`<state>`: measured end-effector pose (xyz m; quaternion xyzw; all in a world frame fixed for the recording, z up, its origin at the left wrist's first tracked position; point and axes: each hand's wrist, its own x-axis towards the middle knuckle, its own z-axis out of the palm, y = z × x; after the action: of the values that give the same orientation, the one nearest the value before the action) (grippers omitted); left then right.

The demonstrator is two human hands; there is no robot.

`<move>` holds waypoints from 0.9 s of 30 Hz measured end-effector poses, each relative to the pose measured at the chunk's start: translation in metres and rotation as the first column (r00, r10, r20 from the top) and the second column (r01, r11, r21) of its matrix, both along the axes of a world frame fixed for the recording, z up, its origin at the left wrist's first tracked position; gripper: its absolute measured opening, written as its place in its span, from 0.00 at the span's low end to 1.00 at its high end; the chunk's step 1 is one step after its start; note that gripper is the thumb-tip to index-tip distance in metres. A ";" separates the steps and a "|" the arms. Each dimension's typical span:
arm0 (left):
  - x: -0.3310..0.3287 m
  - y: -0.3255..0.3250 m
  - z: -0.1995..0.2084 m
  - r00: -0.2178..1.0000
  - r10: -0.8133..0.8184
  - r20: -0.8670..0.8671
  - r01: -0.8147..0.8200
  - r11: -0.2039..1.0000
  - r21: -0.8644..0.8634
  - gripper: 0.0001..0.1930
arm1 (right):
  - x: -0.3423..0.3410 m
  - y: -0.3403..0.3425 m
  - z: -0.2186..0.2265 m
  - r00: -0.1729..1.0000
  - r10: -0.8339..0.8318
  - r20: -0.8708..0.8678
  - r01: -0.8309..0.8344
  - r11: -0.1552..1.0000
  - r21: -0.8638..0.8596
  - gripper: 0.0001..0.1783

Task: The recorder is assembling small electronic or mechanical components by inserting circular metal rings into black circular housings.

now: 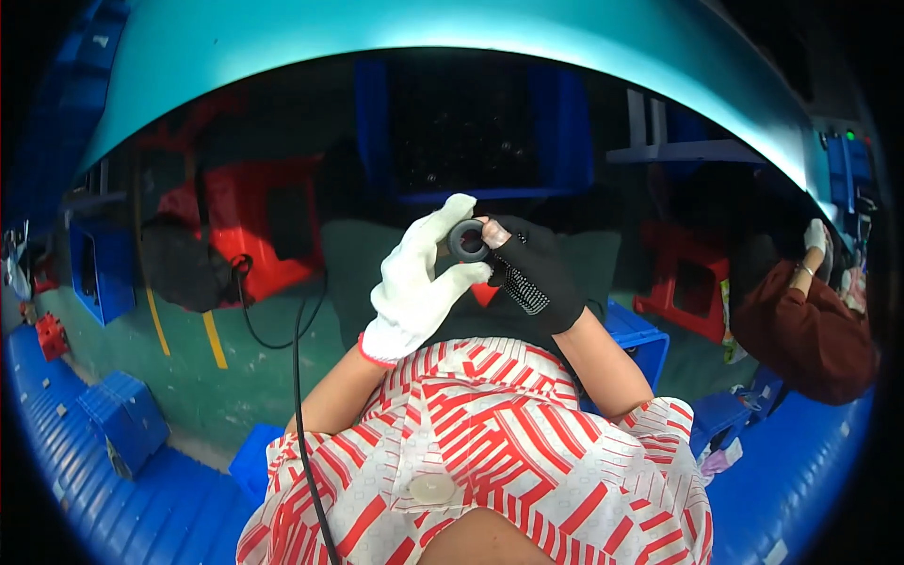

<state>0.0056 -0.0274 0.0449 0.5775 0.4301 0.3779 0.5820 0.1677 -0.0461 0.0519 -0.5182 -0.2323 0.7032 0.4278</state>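
Note:
A small black ring (454, 244) with a round hole is held up in front of my body, between my two hands. My left hand (411, 284), in a white knit glove with a red cuff edge, curves around it, thumb below and fingers above. My right hand (537, 273) wears a black glove with a dotted grip patch and bare fingertips. Its thumb tip presses at the ring's right side, and its other fingers are mostly hidden against the dark glove and background.
A teal work surface (311, 26) arches across the top. Beneath it sits a blue crate (565, 132) with dark contents. Red stools (247, 202) stand left and right (680, 281). A black cable (298, 395) hangs at my left. At far right is another person's brown sleeve (800, 330).

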 end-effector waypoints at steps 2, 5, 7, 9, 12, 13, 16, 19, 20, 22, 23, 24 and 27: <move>-0.006 -0.004 -0.001 0.999 0.007 -0.031 -0.007 1.000 0.004 0.34 | -0.006 -0.002 -0.004 0.998 0.015 -0.062 -0.016 1.000 -0.010 0.18; -0.012 -0.011 -0.009 0.997 0.056 0.059 -0.052 0.997 -0.060 0.33 | -0.011 -0.003 -0.006 0.993 0.038 -0.110 -0.040 0.999 -0.017 0.18; -0.014 -0.011 -0.009 0.996 0.063 0.067 -0.058 0.995 -0.080 0.33 | -0.013 -0.004 -0.008 0.994 0.049 -0.101 -0.051 0.998 -0.024 0.18; -0.014 -0.010 -0.005 0.998 0.057 -0.002 -0.057 0.996 -0.066 0.32 | -0.014 -0.004 -0.009 0.988 0.036 -0.153 -0.041 0.999 -0.033 0.18; -0.016 -0.009 -0.004 0.999 0.035 -0.039 -0.035 0.999 -0.018 0.32 | -0.016 -0.003 -0.013 0.995 0.034 -0.097 -0.036 0.999 -0.017 0.18; -0.015 -0.009 -0.002 0.999 0.036 -0.037 -0.036 0.999 -0.019 0.32 | -0.017 -0.003 -0.011 0.995 0.035 -0.094 -0.037 0.999 -0.018 0.18; -0.015 -0.011 -0.004 0.948 0.176 0.264 -0.045 0.898 -0.437 0.30 | -0.019 -0.001 -0.004 0.982 0.015 0.186 -0.050 0.982 0.180 0.15; -0.024 -0.004 -0.011 0.812 0.233 0.535 0.176 0.776 -0.605 0.28 | -0.016 0.002 -0.014 0.652 -0.194 0.733 -0.501 0.616 0.608 0.17; -0.025 -0.004 -0.014 0.812 0.234 0.534 0.175 0.776 -0.606 0.28 | -0.017 0.001 -0.015 0.652 -0.192 0.733 -0.502 0.616 0.608 0.17; -0.025 -0.004 -0.017 0.816 0.229 0.530 0.161 0.791 -0.590 0.26 | -0.018 -0.003 -0.020 0.688 -0.187 0.701 -0.449 0.650 0.614 0.19; -0.024 -0.004 -0.018 0.816 0.230 0.530 0.160 0.791 -0.590 0.26 | -0.020 -0.003 -0.021 0.688 -0.186 0.701 -0.450 0.649 0.613 0.19; -0.023 -0.004 -0.018 0.816 0.233 0.529 0.157 0.791 -0.591 0.26 | -0.021 -0.003 -0.022 0.721 -0.182 0.669 -0.392 0.689 0.610 0.21; -0.023 -0.003 -0.020 0.817 0.242 0.523 0.150 0.786 -0.599 0.25 | -0.021 -0.003 -0.026 0.741 -0.177 0.647 -0.347 0.725 0.596 0.24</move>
<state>-0.0171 -0.0307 0.0246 0.2030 0.3478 0.3872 0.8294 0.1468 -0.0494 0.0260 -0.5260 -0.6359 0.3542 0.4399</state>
